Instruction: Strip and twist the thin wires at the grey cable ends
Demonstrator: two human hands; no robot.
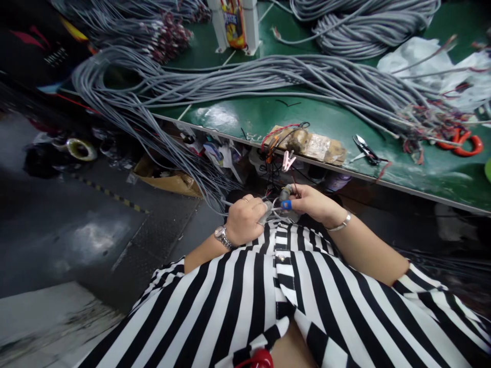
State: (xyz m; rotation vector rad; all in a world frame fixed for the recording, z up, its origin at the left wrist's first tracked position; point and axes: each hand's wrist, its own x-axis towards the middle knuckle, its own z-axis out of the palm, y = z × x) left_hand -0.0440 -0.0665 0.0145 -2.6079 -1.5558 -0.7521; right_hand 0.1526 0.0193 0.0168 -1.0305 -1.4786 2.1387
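Note:
My left hand (245, 217), with a watch on its wrist, is closed round the end of a grey cable (226, 203) just below the bench edge. My right hand (309, 202), with a bracelet on the wrist, pinches the thin wires (276, 204) at that cable's end; its fingertips wear grey and blue covers (286, 203). Both hands sit close together over my striped shirt. The wire tips are too small to make out.
A green bench (245, 115) carries a long bundle of grey cables (268, 76), cable coils (360, 25) at the back, a small taped block with red and black wires (307, 143), cutters (366, 151), orange-handled scissors (462, 143) and white plastic bags (422, 59). Cardboard box (169, 179) below the bench.

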